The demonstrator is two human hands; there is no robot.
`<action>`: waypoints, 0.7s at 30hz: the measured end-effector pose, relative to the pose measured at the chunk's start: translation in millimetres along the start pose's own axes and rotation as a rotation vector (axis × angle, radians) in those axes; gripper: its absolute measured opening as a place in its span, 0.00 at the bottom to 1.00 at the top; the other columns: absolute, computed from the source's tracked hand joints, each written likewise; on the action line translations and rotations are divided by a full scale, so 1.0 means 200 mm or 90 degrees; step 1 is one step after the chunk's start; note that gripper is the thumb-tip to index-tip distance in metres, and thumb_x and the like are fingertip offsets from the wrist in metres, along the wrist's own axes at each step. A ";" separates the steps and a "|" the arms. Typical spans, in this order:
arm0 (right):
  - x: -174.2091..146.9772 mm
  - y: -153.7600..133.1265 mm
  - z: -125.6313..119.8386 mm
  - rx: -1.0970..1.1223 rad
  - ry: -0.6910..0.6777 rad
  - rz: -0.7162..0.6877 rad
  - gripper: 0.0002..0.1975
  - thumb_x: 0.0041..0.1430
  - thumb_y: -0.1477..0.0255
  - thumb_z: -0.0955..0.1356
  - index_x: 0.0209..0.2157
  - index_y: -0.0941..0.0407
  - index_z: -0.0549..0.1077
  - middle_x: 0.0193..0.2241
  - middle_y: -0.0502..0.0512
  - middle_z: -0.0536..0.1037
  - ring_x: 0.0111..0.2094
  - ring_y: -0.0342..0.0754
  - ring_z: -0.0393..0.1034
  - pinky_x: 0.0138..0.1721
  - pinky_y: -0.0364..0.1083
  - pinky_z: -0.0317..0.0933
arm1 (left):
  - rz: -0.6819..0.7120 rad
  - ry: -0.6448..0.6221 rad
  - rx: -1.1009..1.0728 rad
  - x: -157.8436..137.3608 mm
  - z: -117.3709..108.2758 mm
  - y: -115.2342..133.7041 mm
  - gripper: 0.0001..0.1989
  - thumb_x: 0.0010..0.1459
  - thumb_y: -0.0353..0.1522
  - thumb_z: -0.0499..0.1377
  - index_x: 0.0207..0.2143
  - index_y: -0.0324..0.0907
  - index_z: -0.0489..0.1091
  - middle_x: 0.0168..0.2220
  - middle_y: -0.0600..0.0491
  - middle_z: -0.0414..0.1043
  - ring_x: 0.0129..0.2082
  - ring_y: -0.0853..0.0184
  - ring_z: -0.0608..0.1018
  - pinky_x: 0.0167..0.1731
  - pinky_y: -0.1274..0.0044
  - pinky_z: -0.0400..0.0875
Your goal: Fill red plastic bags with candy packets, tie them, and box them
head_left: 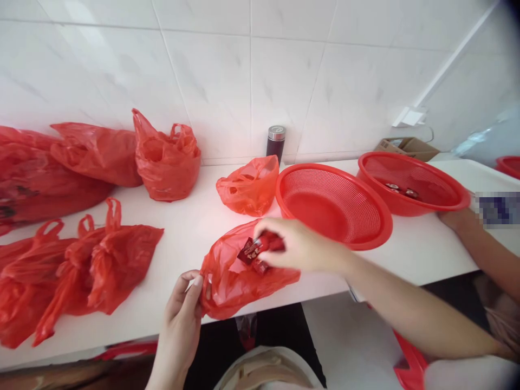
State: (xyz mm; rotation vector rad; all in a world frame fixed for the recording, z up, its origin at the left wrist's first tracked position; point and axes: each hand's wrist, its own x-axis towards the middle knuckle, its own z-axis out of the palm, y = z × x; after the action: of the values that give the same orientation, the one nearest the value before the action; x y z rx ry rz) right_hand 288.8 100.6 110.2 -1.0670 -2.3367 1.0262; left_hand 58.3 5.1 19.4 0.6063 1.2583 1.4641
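My left hand (pixel 184 303) pinches the left edge of a thin red plastic bag (pixel 227 295), which lies spread and partly open at the table's front. Over the bag's mouth is my right hand (pixel 298 246), its fingers closed around several small red wrapped packets (pixel 254 252) with gold print. Whether the packets touch the bag's inside I cannot tell. Just behind my right hand stands a red mesh basket (pixel 311 211) with nothing seen in it. A crumpled red bag (pixel 252 187) sits behind the open one, against the basket's left side.
Knotted red bags (pixel 117 265) and fuller ones (pixel 168 162) fill the left side of the table. A dark thermos (pixel 276 142) stands by the wall. At right are a second red basket (pixel 426 189) with a few packets, a cardboard box (pixel 406 146) and another person's arm (pixel 483 249).
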 end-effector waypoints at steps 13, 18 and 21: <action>-0.07 0.16 0.04 -0.381 -0.044 -0.080 0.13 0.58 0.58 0.68 0.34 0.51 0.80 0.55 0.59 0.70 0.51 0.66 0.64 0.50 0.64 0.61 | 0.154 0.133 0.050 0.00 -0.21 0.12 0.16 0.46 0.42 0.68 0.31 0.43 0.69 0.18 0.62 0.59 0.18 0.77 0.58 0.18 0.86 0.55; -0.18 0.16 -0.02 -0.476 -0.100 -0.097 0.17 0.49 0.52 0.72 0.25 0.52 0.78 0.59 0.55 0.66 0.53 0.67 0.61 0.51 0.64 0.61 | 0.232 0.198 0.038 0.03 -0.23 0.14 0.13 0.49 0.40 0.67 0.32 0.44 0.69 0.26 0.59 0.67 0.26 0.73 0.68 0.25 0.83 0.65; -0.18 0.12 -0.13 -0.542 -0.096 -0.107 0.05 0.56 0.68 0.70 0.29 0.54 0.77 0.52 0.59 0.72 0.48 0.61 0.65 0.46 0.60 0.62 | 0.237 0.172 -0.011 0.06 -0.22 0.22 0.12 0.51 0.38 0.66 0.31 0.44 0.67 0.25 0.58 0.70 0.26 0.70 0.71 0.26 0.81 0.68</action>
State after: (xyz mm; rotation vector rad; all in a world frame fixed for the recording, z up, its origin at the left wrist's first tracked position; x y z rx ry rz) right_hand 338.7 95.3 107.8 -1.0349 -3.0054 0.0015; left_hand 0.0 5.3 42.3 0.6740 1.3887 1.9138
